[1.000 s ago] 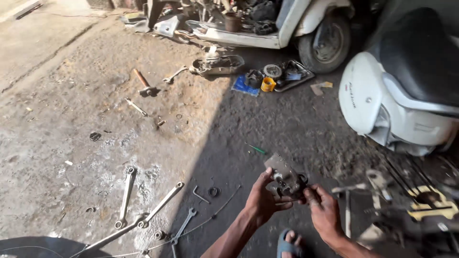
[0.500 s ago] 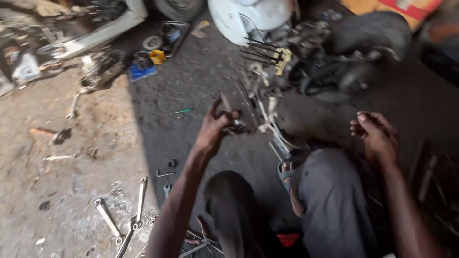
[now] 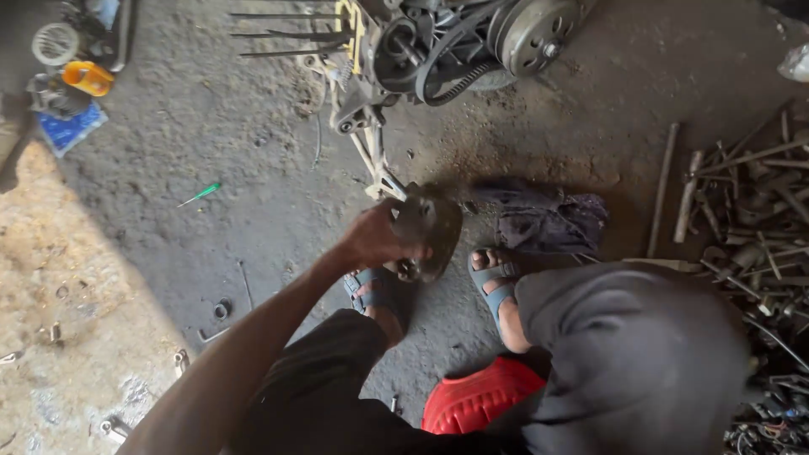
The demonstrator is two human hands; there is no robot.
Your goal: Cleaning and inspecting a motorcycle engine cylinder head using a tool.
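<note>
My left hand [image 3: 373,238] grips a dark, greasy, roundish metal part [image 3: 430,226] and holds it just above the concrete floor, over my left sandalled foot [image 3: 377,291]. The part is motion-blurred. My arm reaches in from the lower left. My right hand is out of view. I squat with dark trousers over a red stool [image 3: 479,396]. A stripped engine with a drive belt and pulley [image 3: 459,40] lies on the floor beyond the part.
A dark rag [image 3: 548,219] lies by my right foot [image 3: 497,282]. Rods, bars and loose metal parts [image 3: 742,211] pile up at the right. A green screwdriver [image 3: 200,195], a washer [image 3: 222,310], a yellow cup [image 3: 88,77] and a blue sheet [image 3: 72,131] lie at the left.
The view has swung right and downward. My left hand has brought the metal part down near my feet. My right hand has left the view.
</note>
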